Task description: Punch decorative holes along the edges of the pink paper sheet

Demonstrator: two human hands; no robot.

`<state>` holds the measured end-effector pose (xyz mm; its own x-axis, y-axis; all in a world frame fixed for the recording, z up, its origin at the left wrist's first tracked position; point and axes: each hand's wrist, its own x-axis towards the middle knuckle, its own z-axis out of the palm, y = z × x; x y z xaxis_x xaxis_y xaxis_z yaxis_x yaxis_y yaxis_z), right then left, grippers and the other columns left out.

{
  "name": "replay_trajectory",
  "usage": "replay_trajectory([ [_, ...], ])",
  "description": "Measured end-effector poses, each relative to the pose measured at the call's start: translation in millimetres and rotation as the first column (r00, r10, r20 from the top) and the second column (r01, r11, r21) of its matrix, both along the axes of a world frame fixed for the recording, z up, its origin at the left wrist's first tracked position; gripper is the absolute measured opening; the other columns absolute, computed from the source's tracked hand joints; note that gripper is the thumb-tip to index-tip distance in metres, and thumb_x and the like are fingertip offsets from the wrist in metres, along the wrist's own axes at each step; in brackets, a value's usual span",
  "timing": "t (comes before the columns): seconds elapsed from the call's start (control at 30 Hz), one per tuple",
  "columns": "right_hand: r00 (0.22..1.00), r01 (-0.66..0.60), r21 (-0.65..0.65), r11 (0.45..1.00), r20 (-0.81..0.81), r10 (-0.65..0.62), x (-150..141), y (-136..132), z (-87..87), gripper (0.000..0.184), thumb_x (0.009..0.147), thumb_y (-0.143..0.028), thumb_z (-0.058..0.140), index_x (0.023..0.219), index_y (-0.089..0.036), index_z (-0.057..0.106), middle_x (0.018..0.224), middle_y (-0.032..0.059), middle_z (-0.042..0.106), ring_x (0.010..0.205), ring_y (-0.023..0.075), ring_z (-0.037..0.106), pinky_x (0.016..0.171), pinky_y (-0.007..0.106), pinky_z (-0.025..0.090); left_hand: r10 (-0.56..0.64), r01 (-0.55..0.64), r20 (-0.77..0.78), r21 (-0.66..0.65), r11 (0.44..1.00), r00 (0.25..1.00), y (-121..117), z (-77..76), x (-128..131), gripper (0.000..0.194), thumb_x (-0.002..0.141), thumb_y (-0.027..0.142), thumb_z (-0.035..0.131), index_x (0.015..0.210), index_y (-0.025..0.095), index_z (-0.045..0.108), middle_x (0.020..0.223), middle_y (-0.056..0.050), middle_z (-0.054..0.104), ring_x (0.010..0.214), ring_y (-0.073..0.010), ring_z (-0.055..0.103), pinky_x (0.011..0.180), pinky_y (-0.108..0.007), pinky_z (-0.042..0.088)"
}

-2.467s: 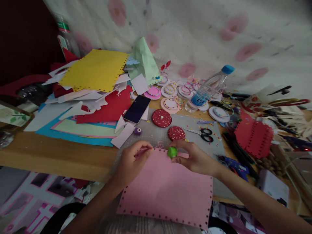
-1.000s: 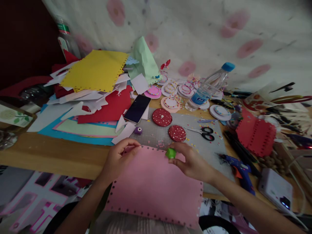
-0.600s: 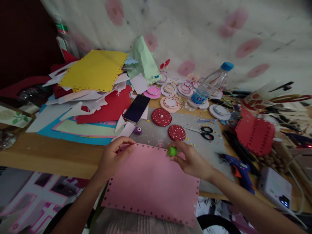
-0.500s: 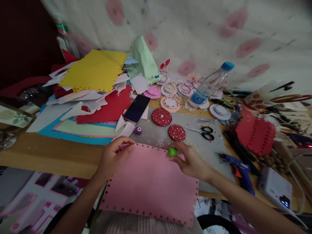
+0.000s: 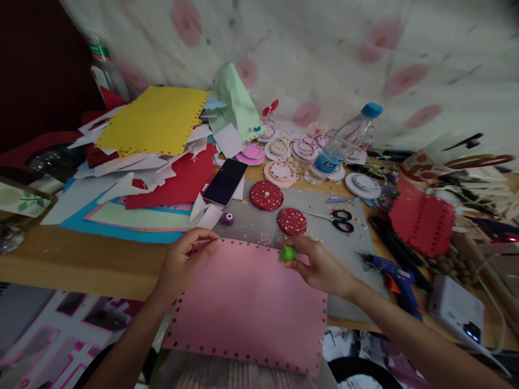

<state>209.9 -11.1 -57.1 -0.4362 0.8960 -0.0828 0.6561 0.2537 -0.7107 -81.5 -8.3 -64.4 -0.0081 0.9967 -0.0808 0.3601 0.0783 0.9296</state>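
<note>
A pink sheet of paper point(image 5: 251, 308), with small punched holes along its edges, rests over my lap and against the table edge. My left hand point(image 5: 188, 259) pinches its top left corner between thumb and fingers. In my right hand point(image 5: 320, 267) is a small green craft punch point(image 5: 288, 253), gripped between thumb and fingers at the sheet's top edge, toward the right. Holes run along the top edge from the left hand to near the punch. A purple craft punch point(image 5: 227, 218) lies on the table beyond the sheet.
Beyond the sheet lie a phone point(image 5: 225, 182), two red round pieces point(image 5: 266, 195) and scissors point(image 5: 334, 218) on a grey mat point(image 5: 352, 259). A water bottle point(image 5: 340, 146) leans behind. A blue glue gun point(image 5: 399, 281) and power bank point(image 5: 456, 308) lie right; stacked paper point(image 5: 154, 121) stands left.
The view has shifted slightly. The green punch has moved a little rightward along the sheet's top edge with my right hand. My left hand keeps its hold on the corner.
</note>
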Motion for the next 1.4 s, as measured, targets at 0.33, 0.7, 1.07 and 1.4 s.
replay_trajectory([
  [0.33, 0.993, -0.046, -0.081, 0.996, -0.114, 0.036, 6.7, 2.0, 2.7, 0.013, 0.085, -0.033, 0.063, 0.086, -0.02, 0.061, 0.086, 0.0043, 0.069, 0.083, 0.0181, 0.063, 0.077, 0.031, 0.05, -0.024, 0.024, 0.014, -0.017, 1.0, 1.0, 0.5, -4.2, -6.5, 0.017, 0.081, 0.038, 0.067, 0.088, 0.022, 0.067, 0.085, -0.002, 0.072, 0.079, -0.0184, 0.067, 0.06, -0.022, 0.051],
  [0.7, 0.998, -0.005, 0.006, 1.0, -0.064, 0.005, 8.3, -0.6, -2.5, 0.005, 0.086, -0.023, 0.058, 0.089, -0.02, 0.06, 0.083, 0.005, 0.065, 0.084, 0.0201, 0.061, 0.082, 0.036, 0.048, 0.031, -0.031, 0.005, 0.011, 0.999, 1.0, 2.1, 5.9, -4.0, 0.015, 0.079, 0.037, 0.068, 0.083, 0.023, 0.066, 0.083, 0.0, 0.069, 0.079, -0.0184, 0.066, 0.068, -0.024, 0.051],
  [1.07, 0.999, -0.027, -0.049, 0.998, -0.024, 0.025, 20.6, 2.8, 4.8, 0.013, 0.084, -0.029, 0.063, 0.093, -0.019, 0.063, 0.095, 0.0081, 0.07, 0.092, 0.0219, 0.062, 0.085, 0.037, 0.046, 0.02, -0.016, -0.058, 0.067, 0.998, 0.998, 7.2, 4.1, -12.4, 0.015, 0.08, 0.037, 0.067, 0.084, 0.022, 0.067, 0.083, 0.001, 0.068, 0.078, -0.0164, 0.063, 0.069, -0.022, 0.05],
  [1.4, 0.999, -0.009, 0.056, 0.998, -0.049, 0.012, 14.9, 0.2, -3.9, 0.004, 0.086, -0.024, 0.058, 0.086, -0.02, 0.058, 0.083, 0.0047, 0.066, 0.09, 0.0214, 0.063, 0.095, 0.042, 0.043, 0.052, -0.05, -0.033, 0.037, 0.998, 0.998, 7.1, -1.0, -16.9, 0.017, 0.079, 0.038, 0.069, 0.086, 0.023, 0.067, 0.086, 0.001, 0.069, 0.079, -0.0146, 0.064, 0.069, -0.018, 0.05],
])
